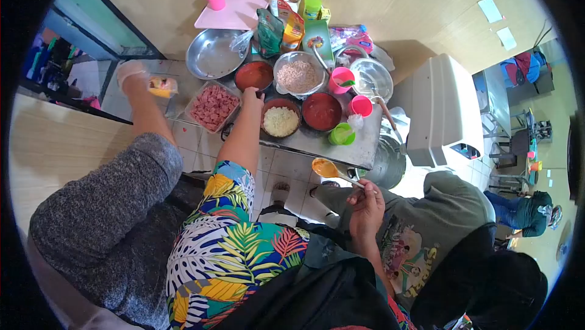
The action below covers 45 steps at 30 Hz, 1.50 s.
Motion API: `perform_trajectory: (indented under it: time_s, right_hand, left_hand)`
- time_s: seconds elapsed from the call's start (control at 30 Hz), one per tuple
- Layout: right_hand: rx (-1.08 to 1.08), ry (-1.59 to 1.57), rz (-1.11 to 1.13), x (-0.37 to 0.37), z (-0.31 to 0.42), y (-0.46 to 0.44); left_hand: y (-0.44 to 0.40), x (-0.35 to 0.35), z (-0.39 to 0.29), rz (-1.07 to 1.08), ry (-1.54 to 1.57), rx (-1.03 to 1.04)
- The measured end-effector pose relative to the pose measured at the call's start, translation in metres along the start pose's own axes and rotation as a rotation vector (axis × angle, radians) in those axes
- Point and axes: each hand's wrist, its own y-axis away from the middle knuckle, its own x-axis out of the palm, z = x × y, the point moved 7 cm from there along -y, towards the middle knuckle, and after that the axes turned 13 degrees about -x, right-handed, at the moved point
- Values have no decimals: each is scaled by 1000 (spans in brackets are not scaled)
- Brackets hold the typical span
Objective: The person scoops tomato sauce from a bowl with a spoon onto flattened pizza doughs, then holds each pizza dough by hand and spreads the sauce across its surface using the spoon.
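1. Your right hand (367, 208) pinched the pale handle of a long spoon with an orange-coated bowl (328, 169), thumb and fingertips narrow on it. The spoon sat just off the near edge of the grey-topped table (367, 141), bowl end pointing left.

2. Your left hand (250, 96) was at the near side of the round dark pan with reddish-brown contents (236, 79), fingers curled by its handle. Couldn't tell if they were closed on it (the hand hid its own grip).

3. That pan sat on the table, between the clear square tub of diced raw meat (188, 111) and the shiny metal bowl of beige crumbly food (276, 80). The dark pan of chopped white pieces (264, 124) was just beside your left wrist.

4. Step in hand, my read: you were steadying or placing the pan, spoon parked in the other hand.

5. Next move called for a firm left grip, a level pan, and the spoon brought in over the table; any drip there risked the tiled floor (286, 164).
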Motion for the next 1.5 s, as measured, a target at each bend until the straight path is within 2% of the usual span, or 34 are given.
perform_trajectory:
  time_s: [0.1, 0.13, 0.27, 0.3, 0.37, 0.4, 0.43, 0.47, 0.53, 0.57, 0.6, 0.63, 0.7, 0.73, 0.77, 0.83, 0.9, 0.97, 1.0, 1.07, 1.2, 1.27, 1.4, 1.5]
  right_hand:
    - [-14, 50, -38, -5, 0, -6]
    - [-24, 45, -38, -8, 0, -11]
    - [-51, 20, -45, -9, 0, -20]
    - [-79, -13, -60, -11, 1, -24]
    - [-108, 7, -83, -8, 8, -29]
    - [-108, 7, -81, -13, 7, -31]
    - [-109, 5, -78, -18, 6, -35]
    - [-127, 47, -84, -19, 9, -36]
    - [-127, 37, -87, -26, 11, -37]
    - [-130, 23, -85, -27, 12, -38]
    - [-136, 20, -88, -28, 13, -39]
    - [-153, 10, -107, -29, 15, -40]
    - [-188, -4, -150, -34, 20, -38]
    - [-191, 5, -142, -38, 21, -37]
    - [-195, 10, -151, -42, 22, -34]
    - [-188, 14, -176, -50, 20, -29]
    - [-193, 29, -168, -53, 23, -23]
    - [-191, 15, -186, -63, 23, -22]
    - [-211, 16, -196, -60, 27, -20]
    - [-218, 9, -204, -66, 30, -18]
    - [-226, 14, -220, -74, 34, -19]
    - [-229, 10, -219, -73, 36, -19]
    - [-229, -7, -208, -74, 39, -20]
    - [-243, -24, -184, -70, 45, -21]
  left_hand:
    - [-39, 1, -1, 93, -32, -43]
    - [-30, 7, 0, 83, -62, 31]
    - [31, 30, 3, 183, -116, 20]
    - [64, 27, 2, 66, -152, 81]
    - [91, 12, 18, 77, -248, 250]
    - [102, 5, 32, 204, -307, 355]
    - [141, 7, 58, 430, -417, 428]
    - [175, 5, 99, 416, -282, 297]
    - [132, -35, 185, 507, -568, -184]
    - [116, -57, 220, 406, -538, -411]
    - [109, -62, 235, 234, -602, -481]
    - [105, -55, 245, 241, -610, -482]
    - [91, -41, 244, 216, -404, -257]
    - [89, -31, 244, 181, -342, -243]
    - [87, -22, 244, 182, -348, -252]
    - [65, -19, 258, 172, -195, -425]
    - [56, -18, 261, 207, -187, -413]
    - [53, -14, 259, 238, -272, -275]
    - [58, -11, 261, 242, -277, -278]
    - [69, -7, 256, 238, -206, -197]
    - [69, -2, 261, 359, -234, -253]
    - [77, -2, 260, 272, -196, -262]
    - [103, 3, 253, 294, -219, -305]
    - [116, -1, 249, 220, -170, -339]
